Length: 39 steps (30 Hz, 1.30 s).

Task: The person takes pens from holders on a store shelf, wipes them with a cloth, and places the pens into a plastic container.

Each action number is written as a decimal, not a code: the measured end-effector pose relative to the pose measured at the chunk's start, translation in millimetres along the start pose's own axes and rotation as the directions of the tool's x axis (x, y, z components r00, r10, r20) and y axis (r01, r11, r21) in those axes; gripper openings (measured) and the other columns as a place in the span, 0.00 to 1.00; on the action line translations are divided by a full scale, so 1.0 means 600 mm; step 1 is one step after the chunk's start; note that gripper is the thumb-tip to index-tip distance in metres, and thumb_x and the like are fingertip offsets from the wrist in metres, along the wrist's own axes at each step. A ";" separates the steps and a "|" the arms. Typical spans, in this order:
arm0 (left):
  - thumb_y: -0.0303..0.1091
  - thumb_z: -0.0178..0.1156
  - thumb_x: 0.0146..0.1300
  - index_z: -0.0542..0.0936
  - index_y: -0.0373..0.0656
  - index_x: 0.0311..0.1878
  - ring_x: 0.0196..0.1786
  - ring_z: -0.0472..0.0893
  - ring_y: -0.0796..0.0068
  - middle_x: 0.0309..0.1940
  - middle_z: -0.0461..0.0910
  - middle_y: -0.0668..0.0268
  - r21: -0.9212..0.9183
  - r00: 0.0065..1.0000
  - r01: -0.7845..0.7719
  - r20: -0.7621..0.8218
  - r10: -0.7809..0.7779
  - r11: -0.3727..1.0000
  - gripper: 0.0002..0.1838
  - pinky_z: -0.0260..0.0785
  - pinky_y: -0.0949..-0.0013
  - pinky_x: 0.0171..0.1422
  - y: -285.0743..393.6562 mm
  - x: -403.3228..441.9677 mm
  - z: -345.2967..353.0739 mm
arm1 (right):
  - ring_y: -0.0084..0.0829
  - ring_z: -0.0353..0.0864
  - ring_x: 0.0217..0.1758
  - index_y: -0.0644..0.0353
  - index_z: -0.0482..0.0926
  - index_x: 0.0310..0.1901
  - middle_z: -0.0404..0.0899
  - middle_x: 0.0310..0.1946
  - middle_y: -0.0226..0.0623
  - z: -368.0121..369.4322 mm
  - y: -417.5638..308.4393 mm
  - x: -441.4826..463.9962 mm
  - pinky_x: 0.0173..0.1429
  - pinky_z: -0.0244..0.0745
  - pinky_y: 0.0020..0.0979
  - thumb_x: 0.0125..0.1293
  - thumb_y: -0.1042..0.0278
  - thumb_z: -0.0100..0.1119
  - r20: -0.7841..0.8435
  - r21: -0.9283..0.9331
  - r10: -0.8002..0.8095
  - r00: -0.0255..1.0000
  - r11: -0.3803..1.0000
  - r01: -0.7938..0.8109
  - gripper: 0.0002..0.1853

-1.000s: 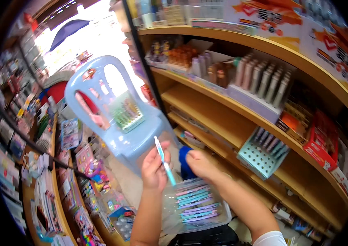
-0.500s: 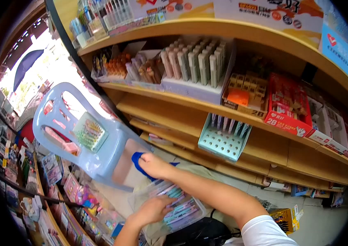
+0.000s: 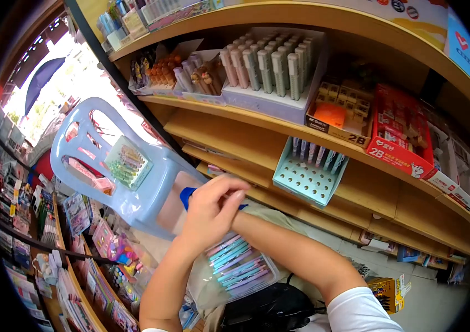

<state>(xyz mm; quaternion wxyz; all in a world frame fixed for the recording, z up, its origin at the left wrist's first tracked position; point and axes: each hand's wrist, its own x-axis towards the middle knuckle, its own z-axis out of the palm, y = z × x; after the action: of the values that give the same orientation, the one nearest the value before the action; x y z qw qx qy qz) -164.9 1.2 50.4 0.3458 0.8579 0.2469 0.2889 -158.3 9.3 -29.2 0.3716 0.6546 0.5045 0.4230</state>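
Observation:
My left hand (image 3: pixel 210 210) is raised across my right wrist, its fingers bent and the thumb apart, with nothing visible in it. Behind it my right hand is almost wholly hidden; only the forearm (image 3: pixel 290 243) shows clearly. Bits of a blue cloth (image 3: pixel 186 197) stick out on both sides of the hands, at the place where my right fist gripped it a moment earlier. Below the wrists, a clear plastic box (image 3: pixel 204 288) at my lap holds several pastel pens (image 3: pixel 240 265) lying side by side.
A light-blue plastic chair (image 3: pixel 140 207) stands to the left, bearing a pen box (image 3: pixel 129 163). Ahead, wooden shelves (image 3: pixel 207 141) carry pen displays and a perforated mint holder (image 3: pixel 307 180). A yellow box (image 3: pixel 393 293) is at lower right; stationery racks (image 3: pixel 74 271) line the left.
My left hand has come up out of the pen box and now lies over my right wrist, covering the right hand. More of the pens show.

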 end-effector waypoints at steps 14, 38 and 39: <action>0.30 0.64 0.44 0.75 0.35 0.38 0.34 0.72 0.54 0.29 0.73 0.54 0.384 0.997 0.019 0.060 -0.045 0.923 0.16 0.66 0.62 0.41 -0.094 0.180 0.195 | 0.36 0.67 0.19 0.66 0.67 0.24 0.67 0.18 0.48 0.081 -0.005 0.024 0.27 0.59 0.39 0.61 0.61 0.43 -0.279 0.581 0.066 0.958 -0.783 0.223 0.16; 0.33 0.61 0.46 0.78 0.40 0.37 0.40 0.76 0.53 0.35 0.77 0.53 0.414 0.985 0.173 -0.072 -0.158 0.894 0.13 0.69 0.61 0.41 -0.062 0.199 0.245 | 0.48 0.69 0.22 0.67 0.67 0.23 0.69 0.20 0.53 0.091 -0.017 0.014 0.28 0.59 0.43 0.60 0.63 0.44 -0.317 0.539 0.260 0.912 -0.742 0.399 0.15; 0.33 0.61 0.46 0.77 0.39 0.36 0.39 0.76 0.52 0.34 0.77 0.52 0.379 0.982 0.186 -0.035 -0.186 0.907 0.13 0.69 0.61 0.41 -0.044 0.191 0.242 | 0.49 0.69 0.22 0.67 0.67 0.23 0.68 0.20 0.53 0.092 -0.019 0.014 0.28 0.59 0.43 0.60 0.64 0.44 -0.369 0.534 0.288 0.884 -0.713 0.455 0.15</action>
<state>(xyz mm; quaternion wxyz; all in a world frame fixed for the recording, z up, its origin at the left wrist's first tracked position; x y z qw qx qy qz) 7.5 24.3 -17.9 0.1991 0.8814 0.3785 0.2005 -109.9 16.5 -58.6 -0.5281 0.3984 0.7096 -0.2425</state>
